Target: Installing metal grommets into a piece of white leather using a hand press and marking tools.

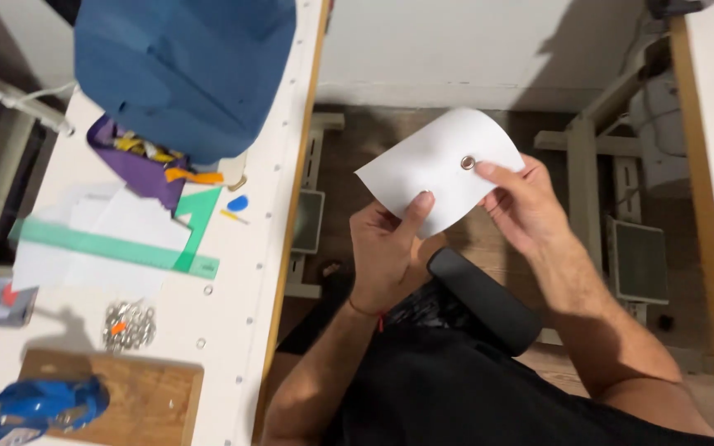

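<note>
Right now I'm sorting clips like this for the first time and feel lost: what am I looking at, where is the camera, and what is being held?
There is no machine here. The single picture comes from a camera worn on a person's head, looking down at their own two bare hands and lap.

Both hands hold one white sheet in the air above the floor. The left hand grips its lower edge, thumb on top. The right hand pinches it beside a small metal eyelet set in the sheet.

On the left stands a white table. On it lie a green set square over loose white papers, a pile of metal rings, a wooden board, purple fabric and a big blue cloth-covered shape. A blue tool lies at the bottom corner; I cannot tell its kind.
</note>
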